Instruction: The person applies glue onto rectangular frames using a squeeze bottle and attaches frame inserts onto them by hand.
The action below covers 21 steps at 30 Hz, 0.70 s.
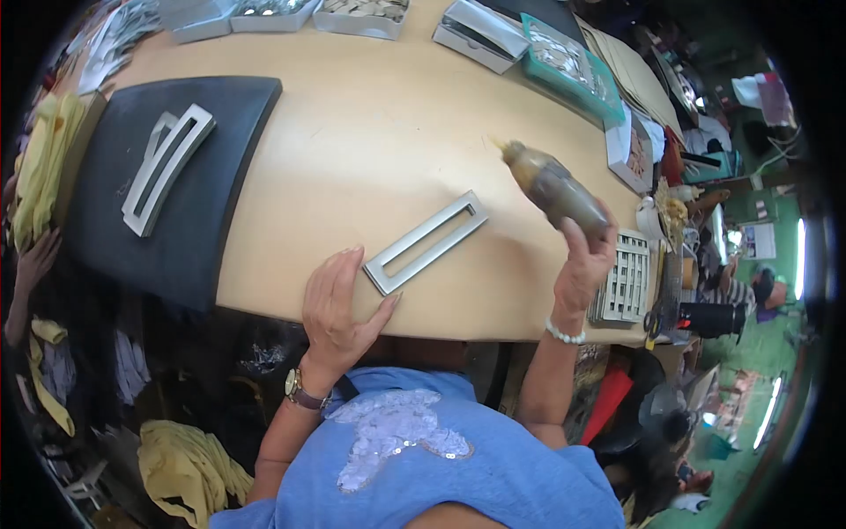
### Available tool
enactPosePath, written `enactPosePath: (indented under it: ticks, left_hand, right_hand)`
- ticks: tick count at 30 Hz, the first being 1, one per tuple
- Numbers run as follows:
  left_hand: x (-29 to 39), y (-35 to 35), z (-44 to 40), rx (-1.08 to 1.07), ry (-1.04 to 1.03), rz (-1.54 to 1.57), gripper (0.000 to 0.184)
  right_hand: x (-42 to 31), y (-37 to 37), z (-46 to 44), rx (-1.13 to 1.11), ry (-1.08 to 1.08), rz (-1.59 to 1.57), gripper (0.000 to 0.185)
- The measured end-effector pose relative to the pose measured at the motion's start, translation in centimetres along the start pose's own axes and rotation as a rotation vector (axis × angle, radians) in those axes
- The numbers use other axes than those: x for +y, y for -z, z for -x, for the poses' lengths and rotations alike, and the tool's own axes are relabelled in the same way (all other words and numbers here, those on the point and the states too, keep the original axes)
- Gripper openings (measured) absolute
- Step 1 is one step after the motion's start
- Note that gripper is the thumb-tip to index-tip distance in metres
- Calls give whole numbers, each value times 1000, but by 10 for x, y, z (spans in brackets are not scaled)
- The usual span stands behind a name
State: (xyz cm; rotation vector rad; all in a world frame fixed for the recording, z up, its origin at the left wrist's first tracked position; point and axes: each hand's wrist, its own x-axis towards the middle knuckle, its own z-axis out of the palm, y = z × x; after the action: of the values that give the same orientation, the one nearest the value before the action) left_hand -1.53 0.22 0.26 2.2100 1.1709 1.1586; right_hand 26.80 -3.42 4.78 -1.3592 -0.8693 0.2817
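Note:
A rectangular silver-coloured metal frame (426,242) with a long slot lies slanted on the table. Beside its lower left end my left hand (339,304) rests on the tabletop, fingers stretched and thumb apart, bracketing that end; whether the fingertips touch it I cannot tell. My right hand (586,256) is closed around the base of a dark, murky squeeze bottle (555,187). The bottle is tilted, its yellowish nozzle pointing up and left, above the table to the right of the frame. Motion blurs the bottle slightly.
On a black board (198,194) at left lie stacked slotted frames (167,169). Boxes of small parts (361,25) line the far edge, with a green tray (573,70) at upper right. Slotted plates (626,278) are stacked near my right hand. Another person's hand (40,257) shows at far left.

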Motion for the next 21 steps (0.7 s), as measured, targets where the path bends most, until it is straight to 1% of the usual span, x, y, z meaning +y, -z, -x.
enactPosePath:
  ticks: [1,4,9,12,21]
  left_hand:
    - [-1,0,0,1,-2,7,63]
    - [-3,1,-1,-18,-22,12,64]
    - [-4,1,0,-38,-5,28,63]
    - [-3,2,-1,-21,-12,21,65]
    - [-4,2,-1,-15,-5,12,67]
  right_hand:
    - [-3,5,3,27,-29,-123,49]
    - [-14,12,14,80,-144,-259,45]
    - [-10,0,26,130,-35,-26,41]
    - [-7,-4,27,163,-80,-46,39]
    - [-5,-10,25,188,-97,-25,34]
